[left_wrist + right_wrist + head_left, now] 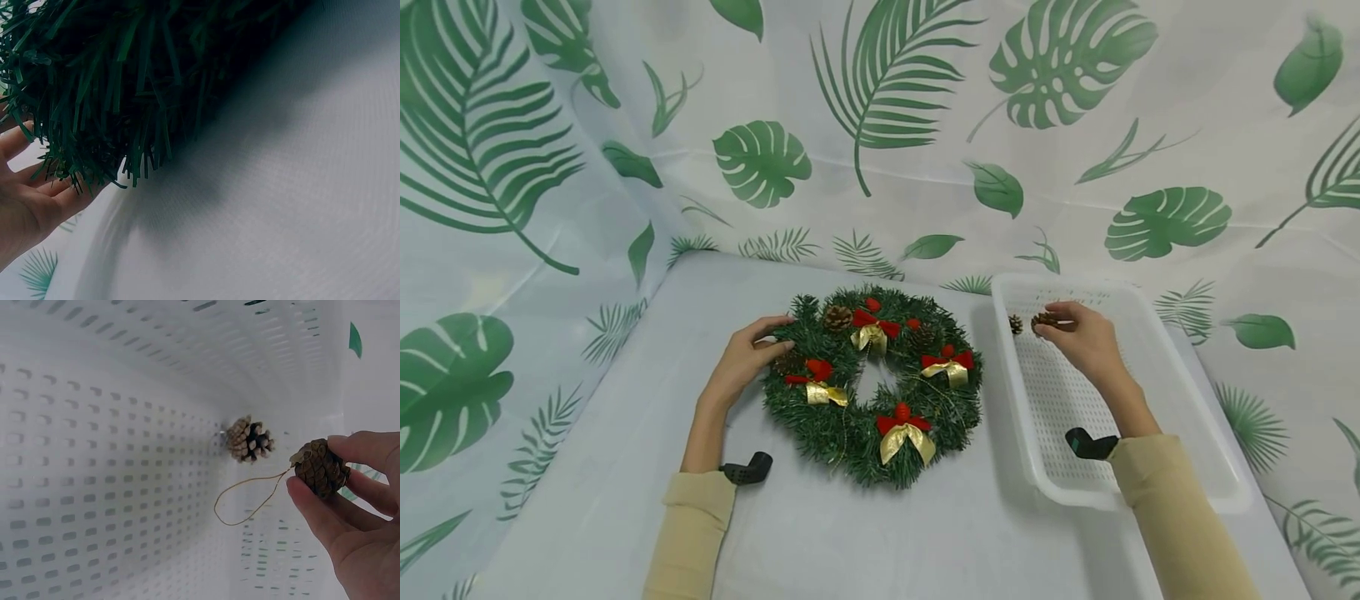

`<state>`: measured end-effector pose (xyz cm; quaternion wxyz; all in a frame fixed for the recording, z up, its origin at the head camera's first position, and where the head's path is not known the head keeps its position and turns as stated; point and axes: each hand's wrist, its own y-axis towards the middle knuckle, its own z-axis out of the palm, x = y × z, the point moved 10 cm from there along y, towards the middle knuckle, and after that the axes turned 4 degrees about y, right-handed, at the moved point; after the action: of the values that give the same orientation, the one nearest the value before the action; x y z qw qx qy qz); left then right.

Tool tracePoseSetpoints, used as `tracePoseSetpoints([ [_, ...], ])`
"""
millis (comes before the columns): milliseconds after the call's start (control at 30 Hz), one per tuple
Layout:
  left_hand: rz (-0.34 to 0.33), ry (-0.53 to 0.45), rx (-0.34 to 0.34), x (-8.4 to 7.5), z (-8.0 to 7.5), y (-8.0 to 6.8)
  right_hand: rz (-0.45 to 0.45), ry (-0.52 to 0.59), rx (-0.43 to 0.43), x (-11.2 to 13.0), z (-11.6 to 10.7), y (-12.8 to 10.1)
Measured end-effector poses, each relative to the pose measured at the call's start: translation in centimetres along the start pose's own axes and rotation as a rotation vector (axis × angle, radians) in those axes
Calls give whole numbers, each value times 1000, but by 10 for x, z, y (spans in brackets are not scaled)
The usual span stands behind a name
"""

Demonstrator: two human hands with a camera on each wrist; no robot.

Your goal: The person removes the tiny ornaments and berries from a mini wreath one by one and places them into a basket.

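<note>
A green tinsel wreath (951,408), trimmed with red-and-gold bows, red berries and pinecones, lies on the white table. My left hand (742,358) grips its left edge, thumb and fingers among the needles; in the left wrist view the greenery (119,81) hides the fingertips. Over the white perforated basket (1033,467), my right hand (1088,340) pinches a brown pinecone (320,469) between thumb and fingers. A thin gold loop of string (234,522) hangs from this pinecone. Another pinecone (248,440) is inside the basket, by its wall, just beyond the held one.
The basket stands right of the wreath, its raised rim (1015,400) between the two. Behind the table hangs a white cloth (925,217) printed with green leaves. A black wrist camera (748,469) sits at the left cuff, another (1090,444) at the right.
</note>
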<state>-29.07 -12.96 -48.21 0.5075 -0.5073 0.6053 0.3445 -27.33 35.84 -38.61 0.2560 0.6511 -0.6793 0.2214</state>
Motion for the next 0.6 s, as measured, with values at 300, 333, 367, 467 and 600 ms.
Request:
tracePoseSetpoints([
  [300,-1,12,-10,1,-2,0,7,-35,9,-11,4,6],
  [333,-1,12,-8,1,-1,0,8,-37,12,-11,4,7],
  [367,-4,10,-10,1,-1,0,9,-39,14,-12,5,8],
  [467,0,12,-7,1,-1,1,5,-43,21,-13,6,10],
  [600,2,8,-7,0,-1,1,-7,-42,25,-15,9,14],
])
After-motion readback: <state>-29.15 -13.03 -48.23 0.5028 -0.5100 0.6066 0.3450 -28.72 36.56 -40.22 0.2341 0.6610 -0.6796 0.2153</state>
